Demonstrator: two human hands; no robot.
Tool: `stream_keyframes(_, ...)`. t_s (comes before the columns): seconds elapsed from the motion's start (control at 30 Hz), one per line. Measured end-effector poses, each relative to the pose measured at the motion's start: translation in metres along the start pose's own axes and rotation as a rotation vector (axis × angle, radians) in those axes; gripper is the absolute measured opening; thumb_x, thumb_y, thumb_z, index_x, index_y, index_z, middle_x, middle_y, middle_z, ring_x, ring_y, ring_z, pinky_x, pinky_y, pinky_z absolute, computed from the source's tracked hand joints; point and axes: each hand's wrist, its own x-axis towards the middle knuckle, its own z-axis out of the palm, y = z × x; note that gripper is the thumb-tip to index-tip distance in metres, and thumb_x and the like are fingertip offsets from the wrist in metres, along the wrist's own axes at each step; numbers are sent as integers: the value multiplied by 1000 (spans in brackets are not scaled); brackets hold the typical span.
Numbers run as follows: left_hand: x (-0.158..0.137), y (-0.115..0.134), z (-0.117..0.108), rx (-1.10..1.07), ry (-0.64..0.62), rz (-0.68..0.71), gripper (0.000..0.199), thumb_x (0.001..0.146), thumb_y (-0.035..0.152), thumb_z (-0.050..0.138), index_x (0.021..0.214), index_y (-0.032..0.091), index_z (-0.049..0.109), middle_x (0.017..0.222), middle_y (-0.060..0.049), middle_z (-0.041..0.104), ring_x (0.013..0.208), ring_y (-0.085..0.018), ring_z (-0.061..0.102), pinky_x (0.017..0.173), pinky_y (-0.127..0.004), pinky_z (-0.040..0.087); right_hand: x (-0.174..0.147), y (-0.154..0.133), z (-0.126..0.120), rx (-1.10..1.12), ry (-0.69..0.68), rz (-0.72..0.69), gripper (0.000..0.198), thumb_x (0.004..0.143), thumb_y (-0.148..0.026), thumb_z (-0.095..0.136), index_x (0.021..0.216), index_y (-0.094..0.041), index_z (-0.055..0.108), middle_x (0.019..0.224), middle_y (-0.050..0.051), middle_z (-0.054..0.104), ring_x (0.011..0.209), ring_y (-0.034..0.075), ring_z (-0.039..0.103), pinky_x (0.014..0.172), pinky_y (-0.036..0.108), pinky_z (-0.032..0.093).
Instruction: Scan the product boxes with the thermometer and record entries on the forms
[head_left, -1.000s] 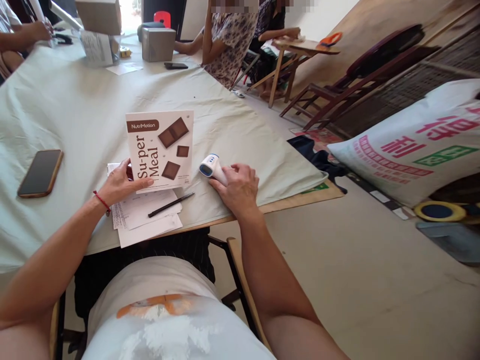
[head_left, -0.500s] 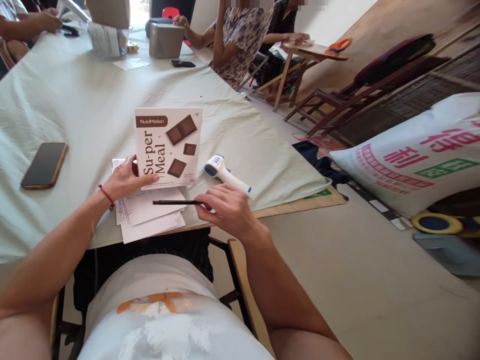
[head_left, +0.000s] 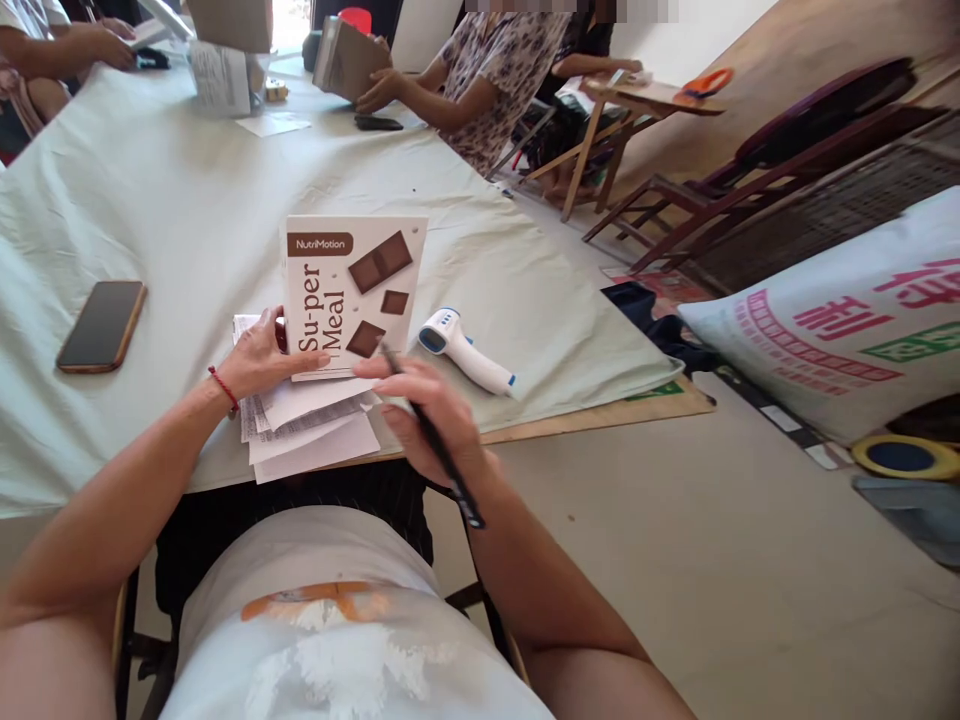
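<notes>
A white NutriMotion box (head_left: 358,285) with brown chocolate pictures stands upright over a loose pile of paper sheets (head_left: 315,448). My left hand (head_left: 266,350) grips its lower left edge, the thumb across the front; something dark red shows partly behind the fingers. Between the fingers of my right hand (head_left: 435,410) is a black pen (head_left: 442,455), slanting from the box's lower right corner down toward my wrist. Just right of the box a white and blue infrared thermometer (head_left: 469,350) lies on the tablecloth.
On the left of the cloth-covered table (head_left: 187,200) lies a smartphone (head_left: 103,325). At the far side, a person's hands hold a cardboard box (head_left: 349,65) beside a dark phone (head_left: 379,122). A clear bin (head_left: 225,80) stands there. A printed sack (head_left: 832,320) sits on the right.
The pen has swung from level to steeply slanted in my right hand. Across the table, the other person has lifted and tilted the cardboard box with both hands. The view has shifted slightly.
</notes>
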Motion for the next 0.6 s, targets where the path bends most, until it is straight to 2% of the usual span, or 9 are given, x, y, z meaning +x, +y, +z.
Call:
stream_keyframes(0.1,-1,0,1,-10,1,-4,84,58,59,92,121,17,53,120,-13,70,112,-35,67,95,-52,55,-6,0,4,-191,-207,-57,19,99,-17,54,118,-20,57,112,12,74,96,24,72,86,41,58)
stream_keyframes(0.17,-2,2,1,-13,2,1,83,59,60,91,119,16,54,119,-14,71,108,-34,68,91,-51,56,-16,0,9,-265,-279,-19,14,101,-18,53,114,-18,58,103,11,75,87,22,71,79,37,58)
stream_keyframes(0.23,-1,3,-1,-31,6,25,80,61,60,90,117,15,55,117,-16,71,106,-34,69,89,-49,57,-28,-2,13,-272,-331,39,13,101,-19,52,111,-19,61,101,10,75,90,22,70,81,36,58)
stream_keyframes(0.33,5,5,-10,-36,99,74,85,60,56,92,123,13,54,120,-17,69,107,-33,69,90,-46,59,-39,-4,18,-239,-320,73,14,100,-19,54,110,-20,63,107,10,75,98,23,70,89,37,58)
stream_keyframes(0.53,29,-14,-43,85,479,189,95,68,46,88,145,19,39,139,-16,58,127,-30,60,100,-38,55,-41,-7,20,-252,-281,91,12,99,-16,56,107,-21,64,103,8,76,94,21,70,85,35,58)
stream_keyframes(0.6,36,-25,-54,98,495,176,97,70,47,86,149,21,35,147,-17,51,133,-30,55,104,-39,53,-41,-7,20,-247,-273,93,13,99,-15,55,108,-21,64,104,8,76,94,21,69,84,34,58)
